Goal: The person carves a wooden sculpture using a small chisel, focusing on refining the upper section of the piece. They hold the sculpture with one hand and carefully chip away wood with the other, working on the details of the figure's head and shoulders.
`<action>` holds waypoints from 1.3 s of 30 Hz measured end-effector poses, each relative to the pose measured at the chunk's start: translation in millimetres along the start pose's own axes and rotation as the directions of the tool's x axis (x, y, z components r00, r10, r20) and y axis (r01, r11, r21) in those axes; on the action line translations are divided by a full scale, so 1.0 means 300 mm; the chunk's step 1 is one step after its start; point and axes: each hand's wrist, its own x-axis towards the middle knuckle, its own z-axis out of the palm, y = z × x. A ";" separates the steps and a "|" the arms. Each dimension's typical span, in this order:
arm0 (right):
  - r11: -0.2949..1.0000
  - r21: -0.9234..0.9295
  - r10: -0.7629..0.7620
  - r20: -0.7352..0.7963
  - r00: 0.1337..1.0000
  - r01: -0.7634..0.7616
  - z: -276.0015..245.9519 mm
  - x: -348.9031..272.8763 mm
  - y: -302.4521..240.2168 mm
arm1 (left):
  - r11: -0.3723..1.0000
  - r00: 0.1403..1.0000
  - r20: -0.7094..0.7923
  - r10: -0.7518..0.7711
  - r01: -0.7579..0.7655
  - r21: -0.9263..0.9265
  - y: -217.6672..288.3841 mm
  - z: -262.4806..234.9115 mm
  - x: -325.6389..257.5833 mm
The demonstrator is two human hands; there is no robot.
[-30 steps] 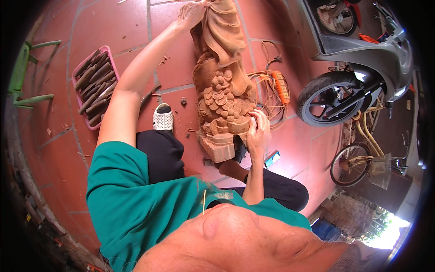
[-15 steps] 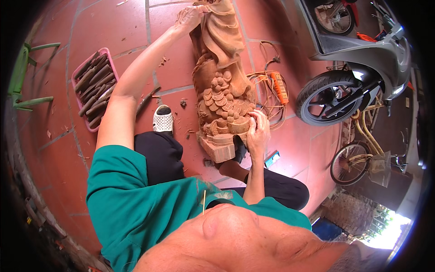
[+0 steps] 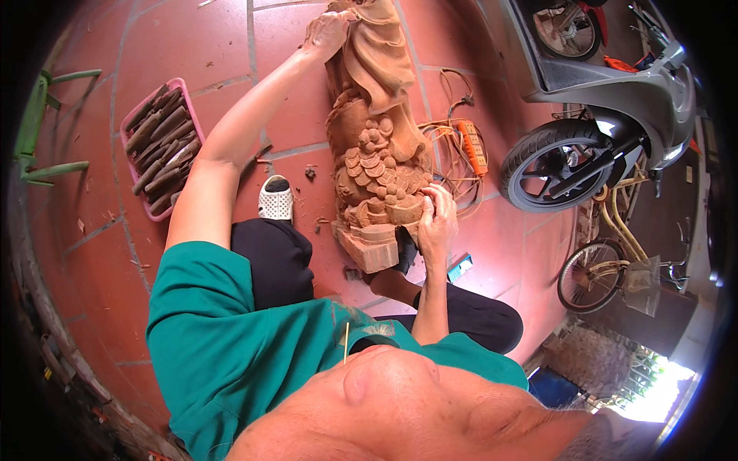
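Observation:
A carved wooden statue (image 3: 384, 165) stretches away from me over the tiles, its block-like base nearest. Its surface shows draped folds at the far part and clusters of coins and round shapes lower down. My left hand (image 3: 328, 34) reaches to the far left edge of the carving, fingers bent against it; the fingertips are partly hidden. Near the base, my right hand (image 3: 438, 219) curls its fingers over the statue's right side. No tool shows in either hand. A dark-shod foot sits beside the base, partly covered by it.
Left of my arm lies a pink tray (image 3: 125, 131) of several chisel-like tools. An orange power strip (image 3: 473, 147) with tangled cords lies right of the statue. Beyond are a grey motorbike (image 3: 565, 165) and a bicycle (image 3: 592, 276). A green stool (image 3: 32, 127) stands at far left.
My left hand and forearm have shifted slightly to the right along the statue's edge. The right hand stays at nearly the same spot.

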 end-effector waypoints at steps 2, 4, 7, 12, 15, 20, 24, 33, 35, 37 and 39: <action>1.000 0.000 -0.003 -0.009 1.000 0.003 0.003 0.000 0.002 | 0.997 0.997 -0.024 0.076 -0.076 0.003 -0.006 0.031 -0.018; 1.000 -0.015 -0.011 -0.016 1.000 0.010 0.003 -0.004 0.013 | 0.981 0.982 -0.040 0.187 -0.189 -0.045 0.001 0.035 -0.060; 1.000 -0.022 0.009 -0.010 1.000 -0.009 0.000 -0.010 0.018 | 0.964 0.965 0.046 0.258 -0.253 -0.085 0.024 -0.022 -0.094; 1.000 -0.003 0.011 0.004 1.000 -0.011 -0.005 0.000 -0.008 | 0.979 0.979 0.101 0.178 -0.187 0.083 0.006 -0.053 -0.043; 1.000 -0.012 0.012 -0.010 1.000 -0.012 -0.002 0.000 0.005 | 0.957 0.952 0.137 0.275 -0.284 0.054 0.042 -0.061 -0.077; 1.000 -0.025 -0.005 -0.011 1.000 0.005 -0.003 -0.007 0.018 | 0.932 0.898 0.262 0.352 -0.361 -0.015 0.060 -0.090 -0.091; 1.000 -0.012 -0.001 -0.003 1.000 0.001 -0.006 -0.003 0.001 | 0.934 0.928 0.263 0.264 -0.314 0.169 0.011 -0.095 -0.014; 0.999 -0.019 0.026 -0.008 1.000 -0.026 -0.004 -0.009 0.010 | 0.928 0.836 0.431 0.340 -0.373 -0.007 0.140 -0.110 -0.013; 1.000 -0.001 0.008 -0.015 1.000 -0.008 0.002 -0.005 0.002 | 0.911 0.862 0.375 0.341 -0.401 0.095 0.102 -0.119 0.016; 1.000 -0.016 -0.015 -0.018 1.000 0.015 0.001 -0.004 0.011 | 0.896 0.877 0.382 0.293 -0.391 0.211 0.090 -0.130 0.040; 0.999 -0.024 -0.024 -0.022 0.999 0.023 0.003 -0.008 0.025 | 0.855 0.838 0.410 0.361 -0.473 0.213 0.112 -0.132 0.022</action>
